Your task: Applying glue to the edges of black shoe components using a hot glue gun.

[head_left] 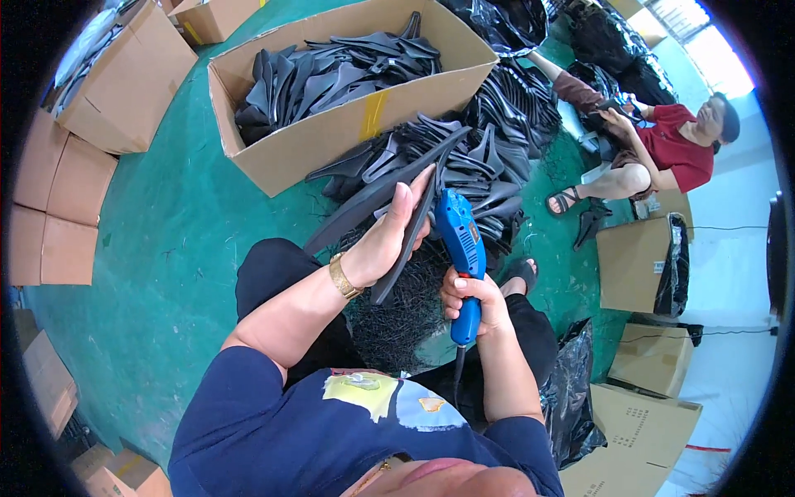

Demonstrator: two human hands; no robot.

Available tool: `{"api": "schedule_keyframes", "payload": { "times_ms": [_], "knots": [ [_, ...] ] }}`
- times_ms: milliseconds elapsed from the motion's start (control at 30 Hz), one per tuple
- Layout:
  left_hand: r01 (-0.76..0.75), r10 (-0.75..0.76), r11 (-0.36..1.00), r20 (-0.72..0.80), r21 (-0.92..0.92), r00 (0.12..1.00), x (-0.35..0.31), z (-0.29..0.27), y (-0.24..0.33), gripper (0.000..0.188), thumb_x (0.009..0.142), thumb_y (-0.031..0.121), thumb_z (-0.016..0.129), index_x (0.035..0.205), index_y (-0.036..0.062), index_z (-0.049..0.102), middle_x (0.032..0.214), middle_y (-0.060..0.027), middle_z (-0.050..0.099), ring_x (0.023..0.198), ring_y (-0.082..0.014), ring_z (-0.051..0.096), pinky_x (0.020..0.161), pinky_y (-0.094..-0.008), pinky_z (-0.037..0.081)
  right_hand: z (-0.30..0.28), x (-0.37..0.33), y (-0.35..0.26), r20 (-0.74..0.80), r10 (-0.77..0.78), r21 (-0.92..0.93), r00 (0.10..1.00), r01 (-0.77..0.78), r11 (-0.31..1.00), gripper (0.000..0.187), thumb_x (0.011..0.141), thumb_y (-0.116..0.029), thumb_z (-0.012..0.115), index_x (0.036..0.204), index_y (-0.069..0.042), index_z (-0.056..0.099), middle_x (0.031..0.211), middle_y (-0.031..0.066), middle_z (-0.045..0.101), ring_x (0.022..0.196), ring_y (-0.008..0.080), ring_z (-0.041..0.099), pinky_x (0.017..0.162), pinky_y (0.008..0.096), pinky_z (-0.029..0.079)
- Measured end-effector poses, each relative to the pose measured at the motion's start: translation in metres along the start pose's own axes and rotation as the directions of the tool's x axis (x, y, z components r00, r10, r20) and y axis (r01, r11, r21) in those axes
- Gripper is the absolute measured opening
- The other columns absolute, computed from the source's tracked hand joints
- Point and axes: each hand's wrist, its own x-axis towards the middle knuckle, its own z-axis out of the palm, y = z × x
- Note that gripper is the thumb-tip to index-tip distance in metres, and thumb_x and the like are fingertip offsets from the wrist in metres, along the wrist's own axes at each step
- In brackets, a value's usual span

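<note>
A person sits on the green floor [166, 224], knees apart, working with both bare hands. The left hand [389, 240], with a gold watch [342, 277] at its wrist, grips a long, forked black part [352, 218], its fingers reaching behind the nearer arm and the thumb pointing up. That part hangs in the air before the person, tilted, above a heap of thin black shavings [393, 323] between the legs. The right hand [476, 300] has its fingers wrapped round the handle of a blue power tool [461, 236], whose dark cord [458, 373] runs down toward the lap. The tool's head is right by the edge of the part; I can't tell whether they touch. Just beyond lies a pile of similar black parts [497, 157], next to an open cardboard box [331, 141] filled with more. Over to the right, a co-worker [683, 153] in a red shirt sits with both hands around something dark.
</note>
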Motion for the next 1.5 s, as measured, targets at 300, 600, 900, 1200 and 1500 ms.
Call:
{"api": "schedule_keyframes", "payload": {
  "times_ms": [300,600,900,1200,1500],
  "knots": [
    [-0.04,0.033,0.984,0.04,0.176,0.999,-0.009,0.008,0.008,0.097,0.077,0.081,0.024,0.147,0.014,0.011,0.066,0.0045,0.035,0.055,-0.0042,0.032,0.048,-0.0192,0.027,0.0,-0.001,-0.007,0.007,-0.05,0.054,0.999,0.05,0.997,0.021,0.073,-0.015,0.068,0.079,-0.006,0.05,0.061,-0.0018,0.041,0.055,0.0097,0.043,0.046,0.0232,0.039],
    [-0.037,0.036,0.999,0.051,0.014,0.998,-0.006,0.004,0.007,0.063,0.089,0.017,0.056,0.144,0.0084,0.025,0.087,0.0038,0.046,0.073,-0.0031,0.041,0.07,-0.0177,0.038,0.005,-0.001,-0.021,-0.215,-0.331,-0.37,0.919,0.237,0.898,0.016,0.075,-0.012,0.064,0.082,-0.003,0.053,0.064,0.0024,0.05,0.055,0.0116,0.05,0.049,0.0242,0.042],
    [-0.279,0.267,0.96,-0.254,-0.009,0.929,0.015,-0.031,-0.021,0.041,0.094,0.01,0.042,0.134,0.0003,0.041,0.135,-0.0082,0.045,0.124,-0.0147,0.04,0.105,-0.0266,0.027,0.003,-0.008,-0.015,-0.259,-0.502,-0.544,0.825,0.305,0.782,0.019,0.077,-0.01,0.064,0.092,-0.001,0.056,0.067,0.0043,0.055,0.054,0.0121,0.053,0.05,0.0245,0.045],
    [-0.577,0.151,0.732,-0.739,-0.362,0.656,0.032,-0.127,0.018,0.018,0.094,0.017,0.048,0.108,0.0056,0.048,0.095,-0.0063,0.054,0.093,-0.0178,0.054,0.085,-0.0354,0.045,-0.009,-0.021,-0.025,-0.319,-0.539,-0.416,0.78,0.396,0.819,0.019,0.078,-0.014,0.064,0.089,-0.001,0.054,0.065,0.0048,0.053,0.055,0.0123,0.051,0.051,0.0258,0.045],
    [0.294,-0.125,0.878,-0.411,0.378,0.903,0.065,-0.066,-0.109,0.041,0.086,0.023,0.061,0.12,0.0029,0.052,0.112,-0.0075,0.059,0.102,-0.0169,0.055,0.086,-0.0312,0.045,-0.017,-0.04,-0.038,-0.312,-0.579,-0.334,0.753,0.483,0.809,0.022,0.078,-0.013,0.065,0.092,0.001,0.054,0.067,0.0045,0.052,0.056,0.0122,0.051,0.05,0.0256,0.045]
  ]
}}
